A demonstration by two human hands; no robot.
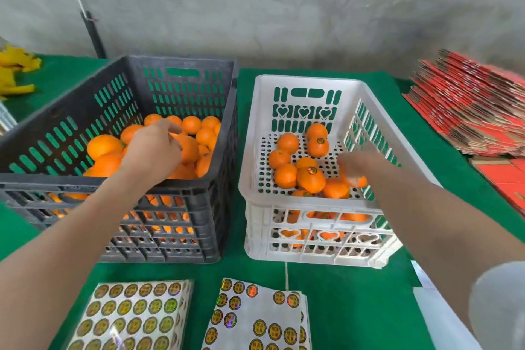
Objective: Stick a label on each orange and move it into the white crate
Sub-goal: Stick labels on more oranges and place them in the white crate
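Note:
My left hand reaches into the dark grey crate, its fingers curled round an orange on top of the pile of unlabelled oranges. My right hand, blurred by motion, is low inside the white crate and holds an orange near the crate's right wall. Several labelled oranges lie on the white crate's floor. Two sheets of round gold labels lie in front: a full sheet and a partly used sheet.
The crates stand side by side on a green table cover. Flattened red cartons are stacked at the right. Yellow material lies at the far left. White paper sits at the near right, a grey wall behind.

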